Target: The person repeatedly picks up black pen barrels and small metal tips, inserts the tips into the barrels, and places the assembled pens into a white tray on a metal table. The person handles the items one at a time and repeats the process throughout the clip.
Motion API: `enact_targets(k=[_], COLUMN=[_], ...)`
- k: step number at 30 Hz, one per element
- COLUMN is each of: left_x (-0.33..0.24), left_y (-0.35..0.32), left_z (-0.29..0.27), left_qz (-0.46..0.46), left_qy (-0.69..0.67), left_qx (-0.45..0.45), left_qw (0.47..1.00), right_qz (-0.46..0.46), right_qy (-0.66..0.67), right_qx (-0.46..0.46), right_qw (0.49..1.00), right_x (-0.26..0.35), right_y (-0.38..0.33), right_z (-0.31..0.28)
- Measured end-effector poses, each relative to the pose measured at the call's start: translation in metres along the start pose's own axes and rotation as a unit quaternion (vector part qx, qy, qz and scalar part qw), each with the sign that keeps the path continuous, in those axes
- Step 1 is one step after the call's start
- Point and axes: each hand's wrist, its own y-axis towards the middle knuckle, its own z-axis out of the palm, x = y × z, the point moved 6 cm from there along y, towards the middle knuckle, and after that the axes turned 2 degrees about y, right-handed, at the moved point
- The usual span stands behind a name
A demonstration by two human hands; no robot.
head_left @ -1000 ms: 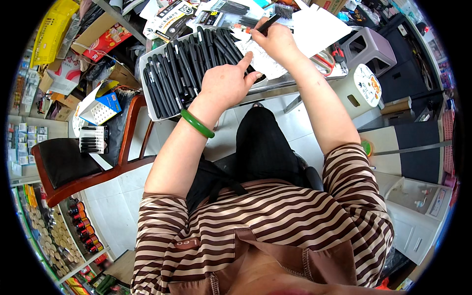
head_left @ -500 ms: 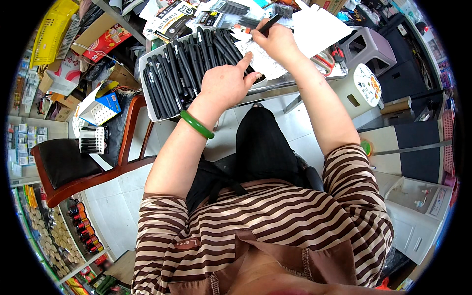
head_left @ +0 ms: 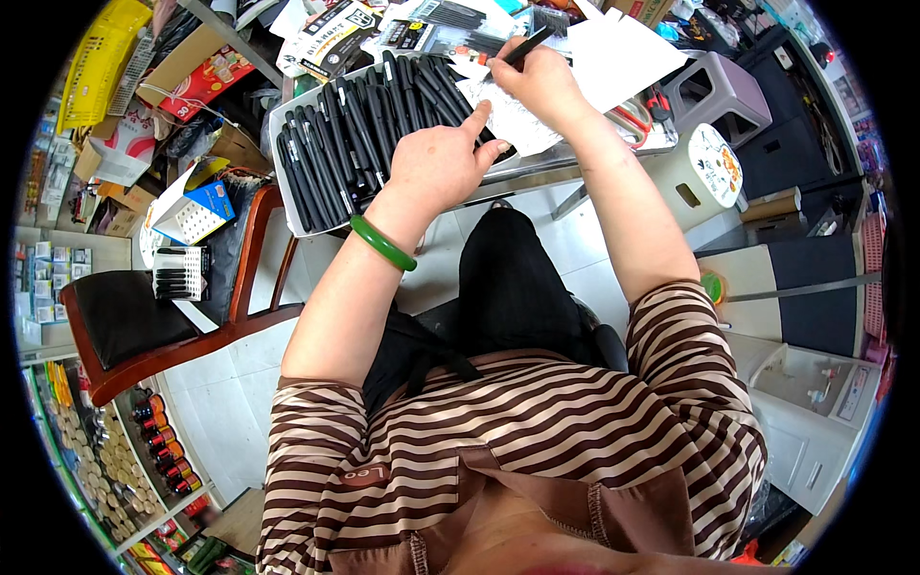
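My right hand grips a black pen over a scribbled white paper at the table's near edge. The writing tip is hidden by my fingers. My left hand lies at the paper's left side, index finger and thumb stretched out and touching it, with nothing held. The other left fingers are curled under and partly hidden. Just left of the paper, a white tray is packed with many black pens, and my left wrist crosses its near right corner.
A blank white sheet and red-handled scissors lie right of my right hand. Packages crowd the table's back. Two stools stand at the right. At left, a wooden-framed chair bears a blue-and-white box and a perforated holder.
The pen in my right hand has shifted very slightly to the right. My left hand, the paper and the tray look the same.
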Motion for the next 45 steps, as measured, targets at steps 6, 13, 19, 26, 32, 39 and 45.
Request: enact_targets(k=[6,13,19,26,32,39,45], left_x=[0.001,0.002,0.002,0.001,0.002,0.0,0.001], left_y=[0.0,0.0,0.0,0.0,0.001,0.001,0.001], left_z=[0.001,0.002,0.002,0.001,0.002,0.0,0.002], left_qz=[0.001,0.001,0.002,0.001,0.002,0.008,0.006], left_qy=[-0.01,-0.018,-0.017,-0.019,-0.02,-0.013,-0.011], left_qx=[-0.009,-0.008,-0.012,-0.012,-0.014,-0.011,-0.007], left_qw=[1.0,1.0,1.0,1.0,1.0,1.0,1.0], right_qz=[0.019,0.016,-0.01,-0.012,-0.031,-0.011,-0.004], right_qy=[0.024,0.02,-0.019,-0.032,0.007,0.032,0.026], right_qx=[0.038,0.021,-0.014,-0.016,-0.019,0.008,0.015], right_qw=[0.999,0.999,1.0,0.999,0.999,0.999,1.0], right_x=[-0.004,0.002,0.0,0.0,-0.002,-0.006,-0.002], right_y=[0.002,0.001,0.001,0.002,0.003,0.005,0.005], right_z=[0.004,-0.001,-0.001,0.002,0.006,0.008,0.006])
